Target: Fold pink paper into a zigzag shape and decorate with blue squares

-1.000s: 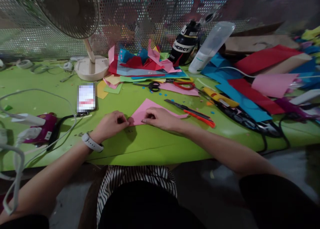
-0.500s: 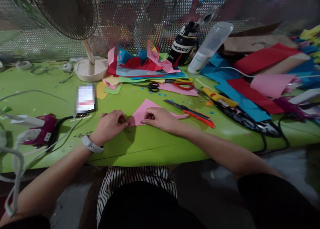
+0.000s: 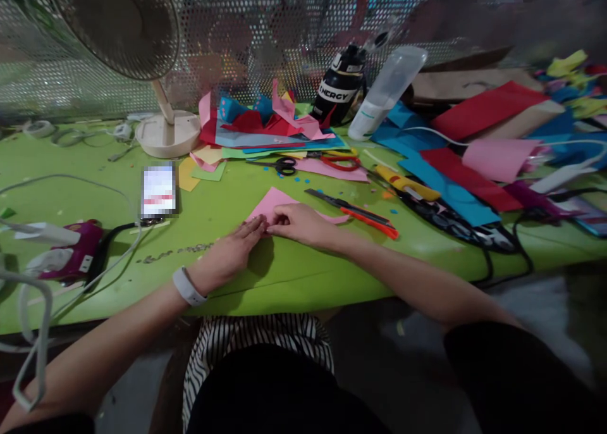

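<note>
A sheet of pink paper [image 3: 272, 200] lies on the green table, its top a pointed corner and its near part covered by my hands. My left hand [image 3: 237, 247] lies with fingers stretched out together, the tips on the paper's lower left edge close to the other hand. With curled fingers, my right hand [image 3: 296, 224] pinches the paper's near edge. To the right of the paper rests a utility knife [image 3: 353, 209] with a dark blade and orange handle. Behind it are black-handled scissors [image 3: 284, 165] and red-handled scissors [image 3: 340, 162].
A fan [image 3: 168, 130] and a phone [image 3: 158, 190] stand and lie at the left, near a purple power adapter [image 3: 76, 250] with cables. Folded coloured papers [image 3: 265, 127], a black bottle [image 3: 336, 92] and a clear bottle [image 3: 389, 95] are at the back. A yellow glue gun [image 3: 408, 182] lies right.
My left hand has slid right towards my right hand, going from a pinch at the paper's left corner to stretched fingers on its edge. The right hand still pinches the paper.
</note>
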Tool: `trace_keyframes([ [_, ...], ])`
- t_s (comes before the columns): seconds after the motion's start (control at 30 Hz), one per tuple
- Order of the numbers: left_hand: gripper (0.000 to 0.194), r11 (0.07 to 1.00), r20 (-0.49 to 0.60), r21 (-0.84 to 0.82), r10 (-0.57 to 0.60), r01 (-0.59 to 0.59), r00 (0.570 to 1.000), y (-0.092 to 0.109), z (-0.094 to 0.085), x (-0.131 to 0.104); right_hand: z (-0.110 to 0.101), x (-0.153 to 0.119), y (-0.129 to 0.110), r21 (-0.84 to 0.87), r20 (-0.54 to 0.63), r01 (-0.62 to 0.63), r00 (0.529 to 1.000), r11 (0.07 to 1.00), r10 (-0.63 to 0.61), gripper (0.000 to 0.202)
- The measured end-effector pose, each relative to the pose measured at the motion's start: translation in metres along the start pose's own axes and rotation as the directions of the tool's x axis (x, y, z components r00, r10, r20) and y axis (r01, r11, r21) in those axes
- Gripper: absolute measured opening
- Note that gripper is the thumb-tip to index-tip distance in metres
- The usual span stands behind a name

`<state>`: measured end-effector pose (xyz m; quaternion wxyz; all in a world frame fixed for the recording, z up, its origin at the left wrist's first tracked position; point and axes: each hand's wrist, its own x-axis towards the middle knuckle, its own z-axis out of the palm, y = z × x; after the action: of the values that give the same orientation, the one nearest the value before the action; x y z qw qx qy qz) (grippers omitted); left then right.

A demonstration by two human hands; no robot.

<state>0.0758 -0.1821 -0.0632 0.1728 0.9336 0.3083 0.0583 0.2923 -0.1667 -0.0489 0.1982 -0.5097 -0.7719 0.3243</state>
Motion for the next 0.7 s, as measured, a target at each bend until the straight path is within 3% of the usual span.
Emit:
trace_keyframes([
  [0.1,0.060,0.999,-0.005,0.024,-0.023,0.023,1.000,0.014,-0.005,0.000,-0.004,0.000,0.005,-0.014,0.025,-0.005,1.000,1.000,0.005,0.020],
  [0.27,0.093,0.995,-0.011,0.077,-0.068,0.069,0.998,0.028,-0.003,-0.002,-0.018,-0.007,0.019,-0.043,0.040,-0.037,0.998,0.998,0.039,0.025],
  [0.5,0.099,0.990,-0.041,0.125,-0.061,0.066,0.997,0.028,0.000,-0.002,-0.043,-0.027,0.038,-0.025,0.023,-0.126,0.992,0.992,0.127,0.030],
  [0.7,0.094,0.988,-0.052,0.144,-0.047,0.054,0.998,0.031,-0.002,-0.001,-0.050,-0.037,0.051,-0.081,-0.066,-0.190,0.981,0.978,0.185,0.027],
])
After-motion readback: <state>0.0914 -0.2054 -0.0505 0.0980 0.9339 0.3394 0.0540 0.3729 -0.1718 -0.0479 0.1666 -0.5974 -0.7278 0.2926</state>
